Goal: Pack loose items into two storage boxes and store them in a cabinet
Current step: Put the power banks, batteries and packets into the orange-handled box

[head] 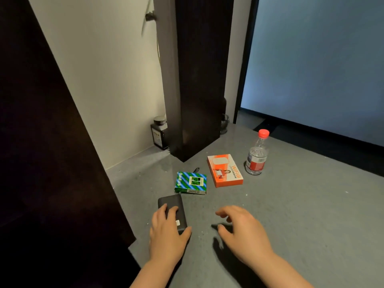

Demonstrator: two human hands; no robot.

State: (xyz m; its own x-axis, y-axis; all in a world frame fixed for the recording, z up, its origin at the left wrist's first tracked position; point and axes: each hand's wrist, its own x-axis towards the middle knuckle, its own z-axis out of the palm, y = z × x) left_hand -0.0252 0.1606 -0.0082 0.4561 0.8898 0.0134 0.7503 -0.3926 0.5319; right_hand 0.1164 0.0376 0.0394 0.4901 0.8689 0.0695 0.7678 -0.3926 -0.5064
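Note:
Loose items lie on the grey floor [291, 215]. My left hand [166, 231] lies over a dark power bank [173, 206], fingers on its top and thumb at its near end. My right hand [243, 229] hovers just above the floor to the right, fingers loosely curled, holding nothing. Beyond the power bank lies a green and blue striped box [191, 182]. An orange and white WiFi box [224, 170] lies to its right. A clear water bottle [257, 155] with a red cap stands upright further right. A small dark object [196, 169] lies behind the striped box.
A dark cabinet side [52, 163] fills the left. A dark upright panel [197, 80] stands behind the items, with a dark jar [159, 133] at its left foot by the white wall. A pale blue wall [322, 59] rises at the right.

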